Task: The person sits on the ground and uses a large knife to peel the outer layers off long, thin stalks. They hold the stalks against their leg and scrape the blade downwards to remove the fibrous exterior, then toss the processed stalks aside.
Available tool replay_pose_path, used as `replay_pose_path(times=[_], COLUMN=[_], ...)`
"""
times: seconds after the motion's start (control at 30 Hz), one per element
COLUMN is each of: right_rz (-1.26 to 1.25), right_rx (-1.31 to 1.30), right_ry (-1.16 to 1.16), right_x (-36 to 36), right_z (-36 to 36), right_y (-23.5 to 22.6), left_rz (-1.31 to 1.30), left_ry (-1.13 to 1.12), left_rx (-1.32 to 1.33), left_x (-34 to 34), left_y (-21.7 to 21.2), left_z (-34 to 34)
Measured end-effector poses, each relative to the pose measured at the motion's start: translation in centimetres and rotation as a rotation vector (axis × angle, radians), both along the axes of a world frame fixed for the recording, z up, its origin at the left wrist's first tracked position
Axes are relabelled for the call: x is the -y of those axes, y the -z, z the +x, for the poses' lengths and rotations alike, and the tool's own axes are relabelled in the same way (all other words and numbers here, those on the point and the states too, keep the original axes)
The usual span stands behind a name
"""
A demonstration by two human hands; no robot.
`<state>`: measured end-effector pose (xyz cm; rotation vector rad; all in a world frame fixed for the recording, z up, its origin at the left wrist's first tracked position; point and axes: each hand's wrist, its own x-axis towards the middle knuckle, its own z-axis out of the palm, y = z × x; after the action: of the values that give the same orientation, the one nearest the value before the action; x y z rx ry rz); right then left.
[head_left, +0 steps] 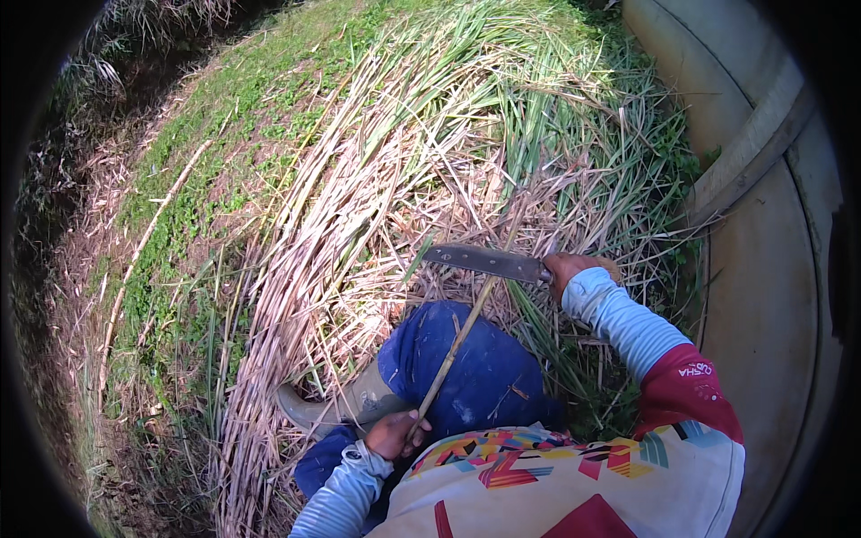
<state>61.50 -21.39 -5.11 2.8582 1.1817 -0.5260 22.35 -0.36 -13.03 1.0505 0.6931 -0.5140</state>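
Observation:
My left hand (398, 436) is closed around the lower end of a thin yellowish cane stalk (451, 354), which slants up and to the right over my blue-trousered knee. In my right hand (574, 271) is the handle of a machete (489, 261), its broad dark blade pointing left. The blade crosses the stalk near its upper part; whether the two touch, I cannot tell. Beneath and beyond them lies a thick heap of cut stalks and long leaves (377, 193), partly dry and pale, partly green.
A rubber boot (350, 403) on my foot rests against the heap at the left. Along the right side stands a smooth, curved pale wall (762, 296) with a raised rib. Another long cane (148, 235) lies on the grassy slope (224, 125) to the left, near dark brush.

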Motion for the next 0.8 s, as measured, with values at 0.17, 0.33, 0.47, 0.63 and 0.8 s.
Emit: replay_pose_path(times=[0.17, 0.33, 0.47, 0.63, 0.8], right_rz=[0.319, 0.362, 0.121, 0.137, 0.361], right_rx=[-0.017, 0.135, 0.061, 0.075, 0.111], right_ry=[-0.243, -0.153, 0.382, 0.212, -0.336], right_x=[1.7, 1.4, -0.4, -0.5, 1.4], right_z=[-5.6, -1.4, 5.7, 2.2, -3.6], right_y=[1.3, 1.2, -0.1, 0.7, 3.3], left_rz=[0.427, 0.944, 1.112, 1.214, 1.365], left_ry=[-0.082, -0.055, 0.013, -0.019, -0.003], left_rx=[0.016, 0.188, 0.158, 0.139, 0.143], left_x=[1.8, 2.8, 4.2, 4.8, 4.5], left_y=[-2.5, -2.4, -1.0, -2.2, -2.6], left_z=[-0.7, -1.4, -1.9, -0.9, -1.7])
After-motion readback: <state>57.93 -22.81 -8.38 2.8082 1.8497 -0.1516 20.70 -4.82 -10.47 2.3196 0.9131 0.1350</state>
